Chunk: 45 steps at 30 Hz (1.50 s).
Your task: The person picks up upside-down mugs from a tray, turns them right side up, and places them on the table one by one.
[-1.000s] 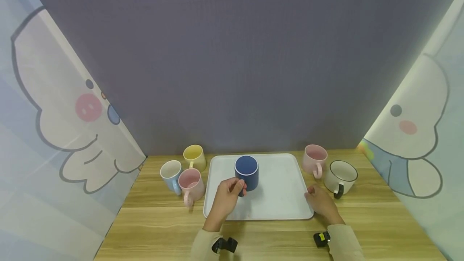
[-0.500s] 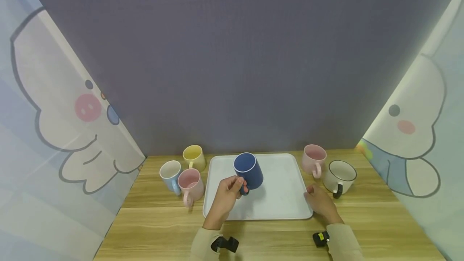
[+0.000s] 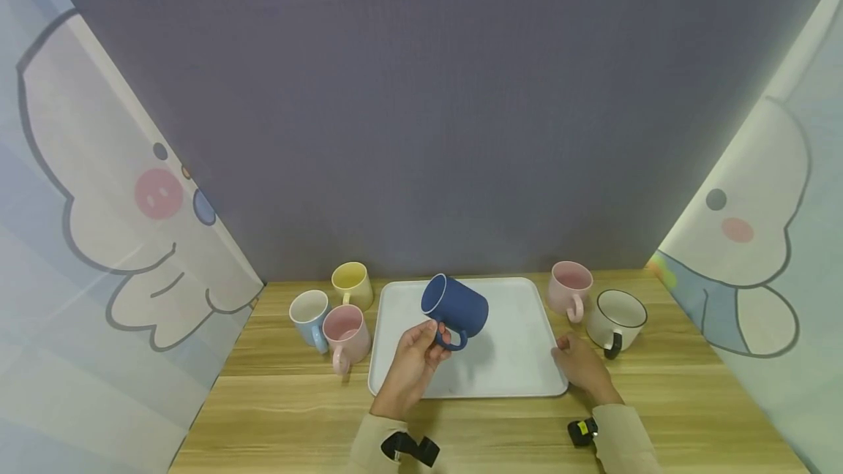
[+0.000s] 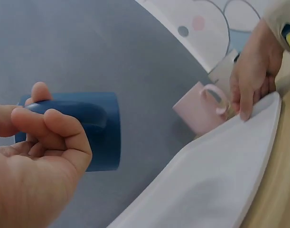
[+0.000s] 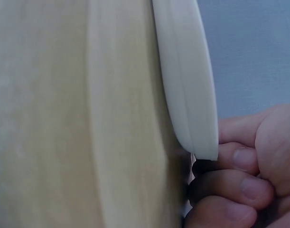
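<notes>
A blue mug (image 3: 459,307) hangs tilted nearly onto its side above the white tray (image 3: 507,357), its mouth toward the upper left. My left hand (image 3: 413,360) grips its handle, and the left wrist view shows the curled fingers (image 4: 69,130) round that handle. At the tray's right edge, my right hand (image 3: 582,366) holds the rim near the front corner. In the right wrist view its fingers (image 5: 230,185) curl beside and below the tray's rim (image 5: 194,95). Part of the grip is hidden behind that rim.
Left of the tray stand a yellow mug (image 3: 353,287), a light blue mug (image 3: 308,317) and a pink mug (image 3: 349,339). On its right are another pink mug (image 3: 568,292) and a white mug (image 3: 614,318) with a black handle. A grey backdrop (image 3: 421,130) rises behind the wooden table (image 3: 283,415).
My left hand has turned the blue mug from almost upright to nearly sideways, its base swinging right and up. My right hand has stayed at the tray's edge.
</notes>
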Each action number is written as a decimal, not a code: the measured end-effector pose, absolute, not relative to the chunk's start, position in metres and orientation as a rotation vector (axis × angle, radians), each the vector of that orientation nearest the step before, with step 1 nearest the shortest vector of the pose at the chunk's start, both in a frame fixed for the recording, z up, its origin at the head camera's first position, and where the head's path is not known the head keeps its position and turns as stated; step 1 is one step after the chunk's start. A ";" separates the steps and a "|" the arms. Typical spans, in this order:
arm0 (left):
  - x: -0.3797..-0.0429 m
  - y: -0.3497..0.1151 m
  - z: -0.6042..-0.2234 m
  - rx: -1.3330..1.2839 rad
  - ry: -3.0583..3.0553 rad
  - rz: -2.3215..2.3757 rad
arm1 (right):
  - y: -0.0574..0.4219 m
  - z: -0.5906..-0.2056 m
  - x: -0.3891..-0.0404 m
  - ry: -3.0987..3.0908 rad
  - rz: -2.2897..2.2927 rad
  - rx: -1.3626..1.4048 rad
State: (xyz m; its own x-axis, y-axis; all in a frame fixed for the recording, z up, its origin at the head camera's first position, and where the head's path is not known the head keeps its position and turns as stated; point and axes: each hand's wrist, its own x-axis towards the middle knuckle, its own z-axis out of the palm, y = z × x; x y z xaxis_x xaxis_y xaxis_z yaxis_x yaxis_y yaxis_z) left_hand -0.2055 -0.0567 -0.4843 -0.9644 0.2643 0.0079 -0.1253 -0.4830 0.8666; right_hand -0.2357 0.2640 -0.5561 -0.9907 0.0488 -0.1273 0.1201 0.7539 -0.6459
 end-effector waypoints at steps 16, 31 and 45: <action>-0.201 -0.054 -0.492 0.346 0.830 2.662 | 0.262 -0.553 -0.232 2.837 -1.090 0.139; -0.200 -0.045 -0.495 0.339 0.675 2.690 | 0.249 -0.545 -0.225 2.898 -1.277 0.269; -0.202 -0.043 -0.492 0.431 0.605 2.677 | 0.150 -0.496 -0.221 1.905 -2.125 -0.146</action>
